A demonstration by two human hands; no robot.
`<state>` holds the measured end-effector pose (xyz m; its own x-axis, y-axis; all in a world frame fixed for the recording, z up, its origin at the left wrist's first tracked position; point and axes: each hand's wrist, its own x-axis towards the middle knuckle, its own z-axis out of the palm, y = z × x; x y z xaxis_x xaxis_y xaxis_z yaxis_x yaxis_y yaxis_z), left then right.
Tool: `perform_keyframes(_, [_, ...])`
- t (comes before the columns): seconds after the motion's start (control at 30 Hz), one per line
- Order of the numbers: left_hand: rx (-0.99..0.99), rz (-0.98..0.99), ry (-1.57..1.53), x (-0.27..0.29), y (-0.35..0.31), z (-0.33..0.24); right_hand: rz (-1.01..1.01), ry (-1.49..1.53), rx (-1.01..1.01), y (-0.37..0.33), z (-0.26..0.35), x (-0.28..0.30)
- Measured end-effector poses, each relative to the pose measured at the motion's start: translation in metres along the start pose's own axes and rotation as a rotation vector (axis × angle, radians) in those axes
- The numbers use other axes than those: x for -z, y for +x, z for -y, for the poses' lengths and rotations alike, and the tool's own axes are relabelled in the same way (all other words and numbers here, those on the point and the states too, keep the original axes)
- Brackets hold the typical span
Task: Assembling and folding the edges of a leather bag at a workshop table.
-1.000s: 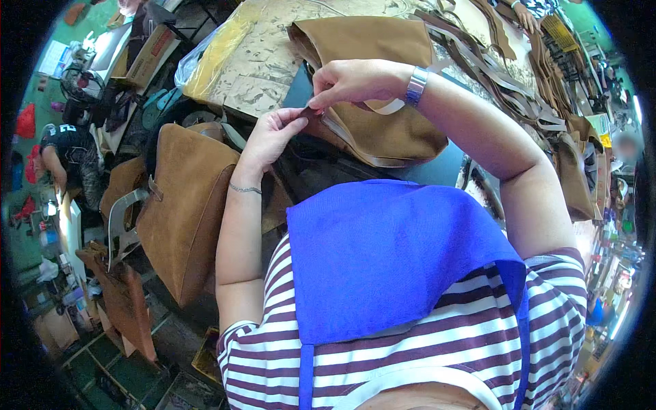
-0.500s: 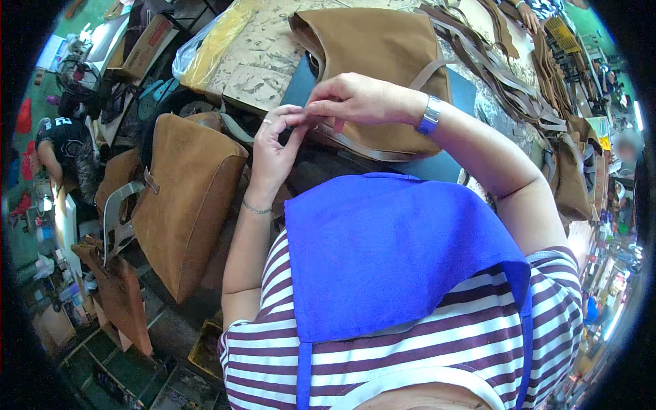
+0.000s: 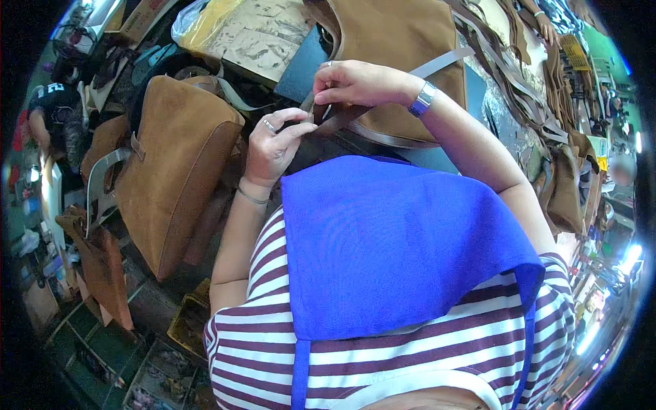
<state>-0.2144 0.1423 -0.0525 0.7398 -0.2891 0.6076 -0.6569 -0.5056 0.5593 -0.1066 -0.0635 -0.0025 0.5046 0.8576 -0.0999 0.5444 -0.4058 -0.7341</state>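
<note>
A brown leather bag (image 3: pixel 393 34) lies on the worktable in front of me. A long narrow leather strap (image 3: pixel 344 120) runs across it, passing behind my right hand and out past my wrist. My left hand (image 3: pixel 273 143), with a ring on it, is closed, thumb and fingers pinching the strap's near end. Just above, my right hand (image 3: pixel 365 82) is closed too, its fingertips pinching the same strap where it loops. A small shiny bit shows between the two hands, too small to name.
Another brown bag (image 3: pixel 179 171) with a pale handle stands at my left. Several loose straps (image 3: pixel 502 75) lie at the right of the table. A dark blue board (image 3: pixel 298 72) lies under the front bag. A person (image 3: pixel 58 126) is at the far left.
The strap is now lifted and drawn out between my hands, its far part raised over the bag. My hands have come slightly apart. The view has shifted, so the bags sit higher.
</note>
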Motion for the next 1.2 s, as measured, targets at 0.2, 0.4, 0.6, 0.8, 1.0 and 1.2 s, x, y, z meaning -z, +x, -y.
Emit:
perform_keyframes(0.2, [0.022,0.026,-0.116,0.001,-0.001,-0.003,0.119,0.213,-0.147,-0.002,-0.003,0.001])
perform_keyframes(0.4, [-0.024,0.067,-0.083,0.004,-0.004,-0.005,0.2,0.263,-0.277,-0.007,-0.003,0.004])
perform_keyframes(0.6, [0.022,0.127,-0.124,0.004,0.0,-0.016,0.074,0.107,-0.071,-0.01,-0.01,0.017])
perform_keyframes(0.8, [0.174,-0.144,-0.294,-0.008,0.016,-0.014,-0.148,0.262,-0.127,-0.028,-0.003,-0.004])
perform_keyframes(1.0, [0.311,-0.098,-0.435,-0.009,0.041,-0.015,-0.43,0.039,0.072,-0.054,0.022,-0.004])
perform_keyframes(1.2, [0.285,-0.118,-0.318,-0.02,0.049,-0.008,-0.444,0.279,-0.041,-0.044,-0.008,0.007])
